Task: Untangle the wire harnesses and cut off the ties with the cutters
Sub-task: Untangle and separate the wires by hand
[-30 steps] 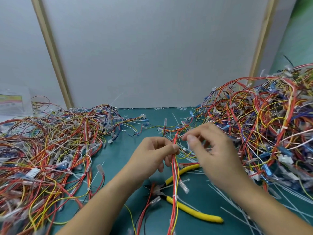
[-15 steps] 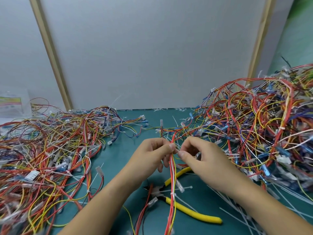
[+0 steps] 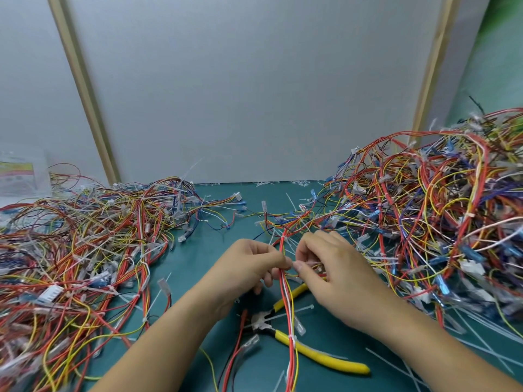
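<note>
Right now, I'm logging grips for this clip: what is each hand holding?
Left hand: pinches the wire bundle between thumb and fingers.
Right hand: pinches what looks like a white tie on that bundle.
Cutters lie on the mat, unheld.

Soft, even, bright light, faint shadows, wide-angle bowing at the edges, slight blur throughout.

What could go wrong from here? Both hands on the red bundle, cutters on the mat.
1. The harness, pinched by the left hand and right hand, runs up into strands at the edge of the right pile; pulling may tighten that tangle.
2. The cutters lie beneath the harness; lifting them may snag wires.
</note>
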